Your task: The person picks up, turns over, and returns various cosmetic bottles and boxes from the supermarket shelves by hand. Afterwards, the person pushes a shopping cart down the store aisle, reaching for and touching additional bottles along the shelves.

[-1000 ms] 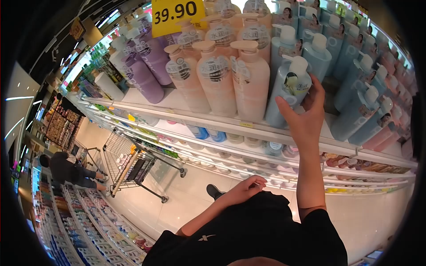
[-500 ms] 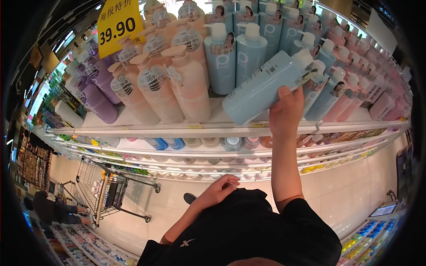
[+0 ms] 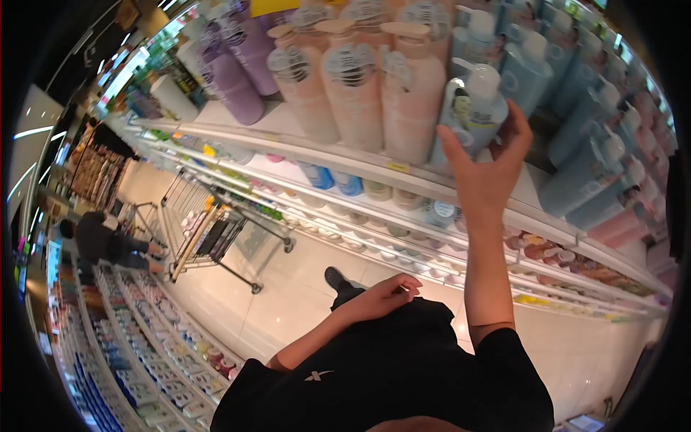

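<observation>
My right hand (image 3: pixel 493 158) is around a light blue pump bottle (image 3: pixel 471 119) with a white pump top, thumb at its left side and fingers at its right. The bottle stands upright near the shelf's front edge, beside peach pump bottles (image 3: pixel 414 93). Its lower part is partly hidden by my hand. Other blue pump bottles (image 3: pixel 525 72) stand behind it and to the right. My left hand (image 3: pixel 385 295) rests in front of my waist, its fingers loosely bent and apart, with nothing visible in them.
Purple bottles (image 3: pixel 234 90) stand left on the same white shelf (image 3: pixel 309 144). Lower shelves hold jars and small bottles. A shopping cart (image 3: pixel 223 230) stands on the tiled floor at left. Beyond it a person (image 3: pixel 108 237) bends near another stocked rack (image 3: pixel 144 345).
The blue bottle, tilted in my right hand before, now stands upright beside the peach bottles. My view has turned and shifted left. My left hand stays near my waist.
</observation>
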{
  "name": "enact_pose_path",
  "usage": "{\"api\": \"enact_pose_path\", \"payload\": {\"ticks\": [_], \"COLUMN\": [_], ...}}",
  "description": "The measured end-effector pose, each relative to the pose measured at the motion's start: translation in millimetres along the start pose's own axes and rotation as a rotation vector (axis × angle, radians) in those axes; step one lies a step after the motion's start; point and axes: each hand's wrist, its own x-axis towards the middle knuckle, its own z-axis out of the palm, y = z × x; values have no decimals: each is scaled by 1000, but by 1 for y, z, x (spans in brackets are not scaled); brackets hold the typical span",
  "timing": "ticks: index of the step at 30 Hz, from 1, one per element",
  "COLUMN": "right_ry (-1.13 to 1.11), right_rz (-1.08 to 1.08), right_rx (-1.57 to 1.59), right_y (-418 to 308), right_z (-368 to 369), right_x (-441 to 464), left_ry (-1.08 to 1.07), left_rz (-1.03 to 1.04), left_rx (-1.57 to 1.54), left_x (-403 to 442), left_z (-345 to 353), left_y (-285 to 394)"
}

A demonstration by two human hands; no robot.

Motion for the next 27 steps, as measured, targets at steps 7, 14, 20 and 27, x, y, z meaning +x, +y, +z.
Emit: {"api": "enact_pose_path", "payload": {"ticks": [7, 14, 20, 27], "right_ry": [3, 146, 270, -409], "right_rz": [80, -140, -341, -70], "right_rx": [14, -98, 34, 142], "right_y": [17, -6, -12, -66], "right_z": [11, 4, 13, 162], "right_x": [-3, -16, -73, -174], "left_ry": [172, 276, 261, 397], "left_rz": [-112, -160, -93, -50], "left_rx": [70, 92, 60, 125], "left_x": [-39, -74, -102, -200], "left_z": [0, -18, -59, -145], "left_y": [4, -3, -15, -13]}}
